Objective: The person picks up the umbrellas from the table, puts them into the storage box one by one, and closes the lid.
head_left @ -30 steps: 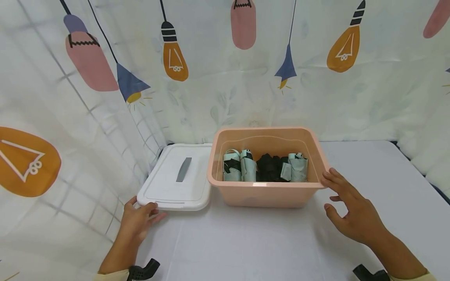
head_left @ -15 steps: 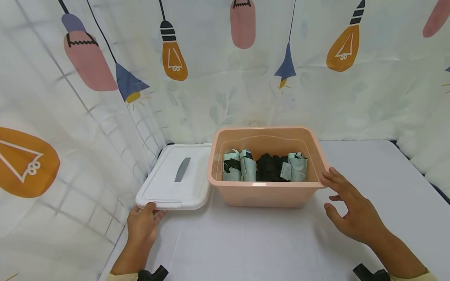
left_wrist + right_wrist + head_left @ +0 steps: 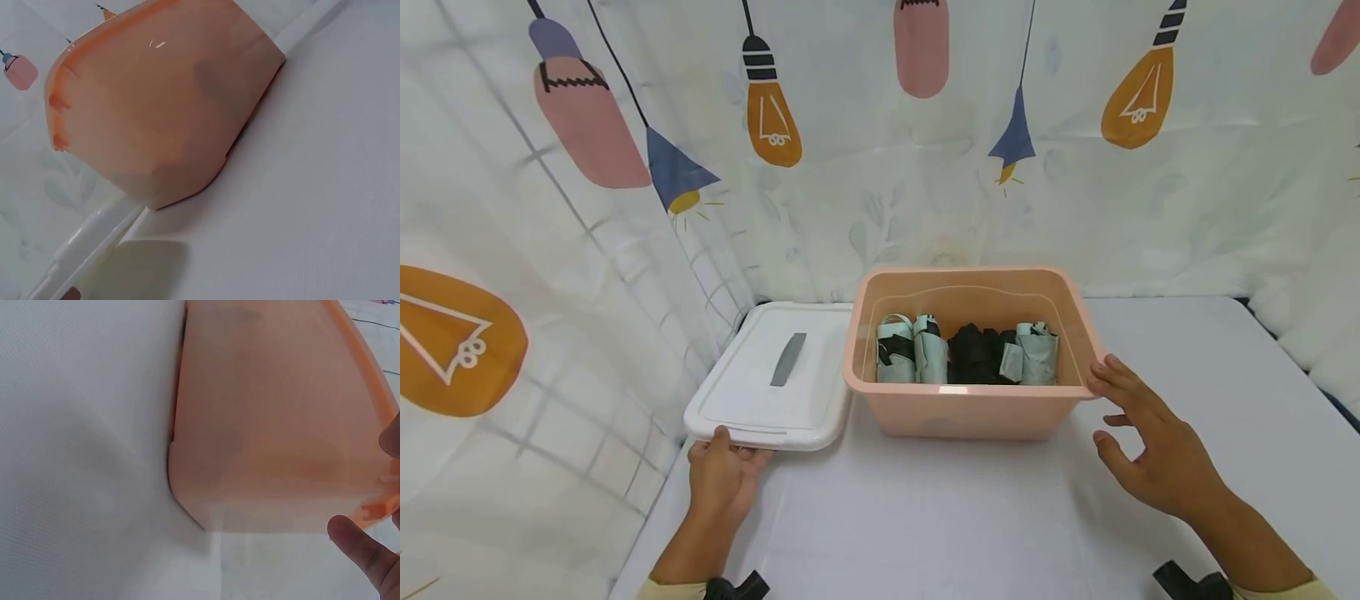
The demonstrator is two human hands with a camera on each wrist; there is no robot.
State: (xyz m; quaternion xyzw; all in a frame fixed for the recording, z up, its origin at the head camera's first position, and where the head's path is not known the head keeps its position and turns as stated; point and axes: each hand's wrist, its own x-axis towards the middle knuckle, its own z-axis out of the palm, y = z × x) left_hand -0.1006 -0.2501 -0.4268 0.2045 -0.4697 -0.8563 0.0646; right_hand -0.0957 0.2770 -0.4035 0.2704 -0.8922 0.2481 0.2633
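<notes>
A peach plastic storage box (image 3: 962,414) stands on the table with its top uncovered. Inside it sit pale-green rolled bundles (image 3: 931,358) and black ones (image 3: 973,354), looking like folded umbrellas. To its left lies a white lid (image 3: 748,400) with a grey handle. My left hand (image 3: 725,483) pinches the lid's front-left edge, thumb on top and fingers underneath; only a fingertip shows in the left wrist view. My right hand (image 3: 1157,458) touches the box's front-right rim corner with extended fingertips, its thumb (image 3: 359,544) held apart from the rim.
A white cloth covers the table (image 3: 955,517). Behind it hangs a printed curtain (image 3: 940,192) with lamp pictures, which also runs down the left side close to the lid. Grid wires show through the curtain there.
My left hand has shifted right along the lid's front edge, its fingers now further beneath it. The lid's near-left corner has moved slightly left. My right hand stays at the box rim.
</notes>
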